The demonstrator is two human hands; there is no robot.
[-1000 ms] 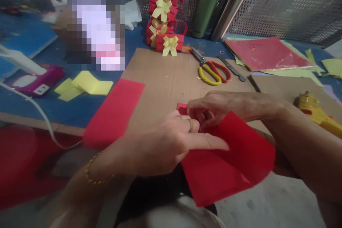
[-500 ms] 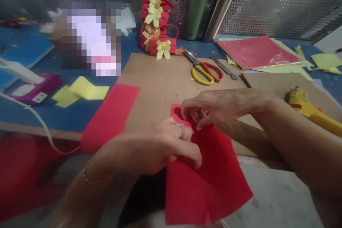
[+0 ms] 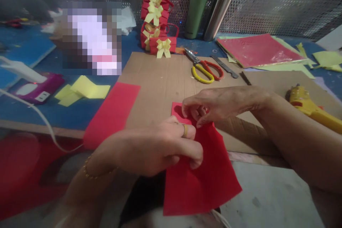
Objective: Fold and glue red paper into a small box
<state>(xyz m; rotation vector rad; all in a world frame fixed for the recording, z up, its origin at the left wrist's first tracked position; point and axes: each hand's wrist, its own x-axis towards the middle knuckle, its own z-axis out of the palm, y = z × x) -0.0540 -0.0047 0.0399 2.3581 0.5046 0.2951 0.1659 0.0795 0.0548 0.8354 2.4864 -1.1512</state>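
Two bare hands work a red sheet (image 3: 200,188) at the near edge of a blue worktop (image 3: 72,114), its far end over a piece of cardboard (image 3: 155,89) and its near end hanging past the edge above the person's lap. The left hand (image 3: 162,146), ringed and with a beaded bracelet (image 3: 91,172) at the wrist, is closed on the sheet, knuckles up and index finger bent against the red surface, its grip partly hidden from view. The right hand (image 3: 216,105), just beyond it, pinches the sheet near its far end, thumb against curled fingers. The step in hand appears to be shaping or folding that far part; whether a crease has been pressed there cannot be seen beneath the fingers. The next move seems to call for the left hand to hold the sheet steady and square while the right thumb works evenly along the pinched part, without buckling the loose near end. A second red sheet (image 3: 114,110) lies to the left, partly on the cardboard, near some yellow paper pieces (image 3: 88,87). Scissors (image 3: 200,62) with one yellow and one orange handle rest beyond the hands, a yellow glue gun (image 3: 307,101) lies to the right, and small red paper baskets (image 3: 153,46) with yellow bows stand at the back.
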